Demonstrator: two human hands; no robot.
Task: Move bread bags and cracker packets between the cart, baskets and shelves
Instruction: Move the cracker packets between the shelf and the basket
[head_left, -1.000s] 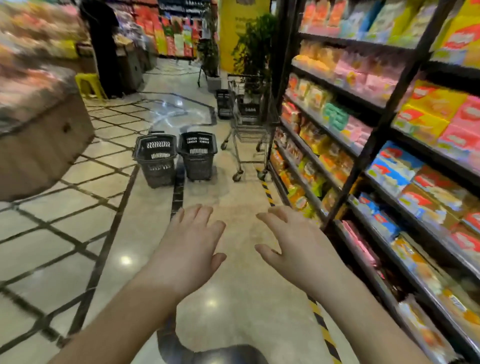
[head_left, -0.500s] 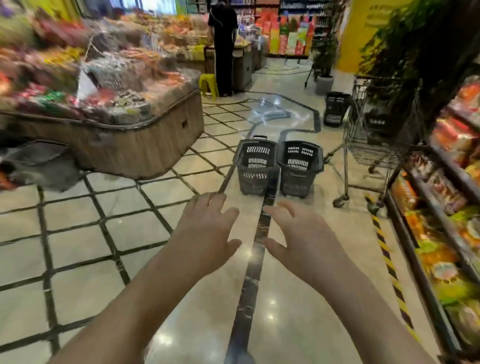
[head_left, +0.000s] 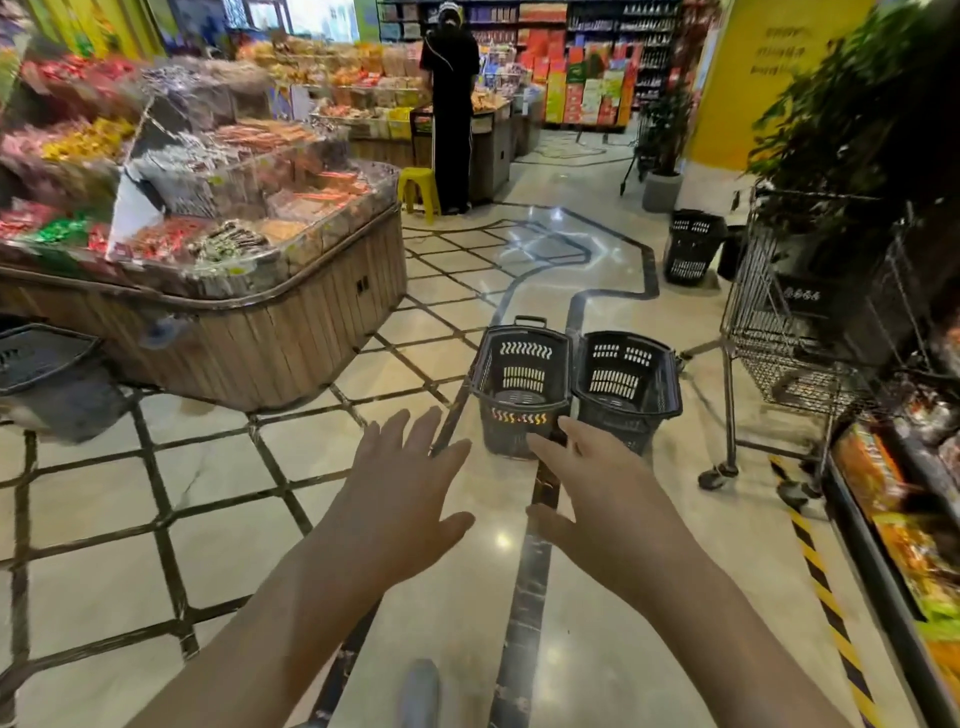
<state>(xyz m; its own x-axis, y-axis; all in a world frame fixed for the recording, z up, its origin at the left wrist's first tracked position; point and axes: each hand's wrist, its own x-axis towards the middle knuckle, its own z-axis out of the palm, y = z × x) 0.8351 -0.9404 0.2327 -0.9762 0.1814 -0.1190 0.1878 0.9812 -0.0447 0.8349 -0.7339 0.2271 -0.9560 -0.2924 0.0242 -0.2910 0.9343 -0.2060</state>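
Out over the shop floor (head_left: 156, 519), both hands are up and empty: left hand (head_left: 400, 499) and right hand (head_left: 608, 504), fingers spread and relaxed, gripping nothing. Two dark baskets (head_left: 522, 374) stand side by side just ahead, nothing showing inside. The wire cart (head_left: 795, 332) stands to their right, beside the shelves (head_left: 852, 499) of blurred packets (head_left: 872, 467). It looks like an approach between carries. The next move calls for closing on a basket, or turning right for a packet.

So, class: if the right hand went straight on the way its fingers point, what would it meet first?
Probably the left black shopping basket, at its near wall; the right hand is open, and depth is unclear.
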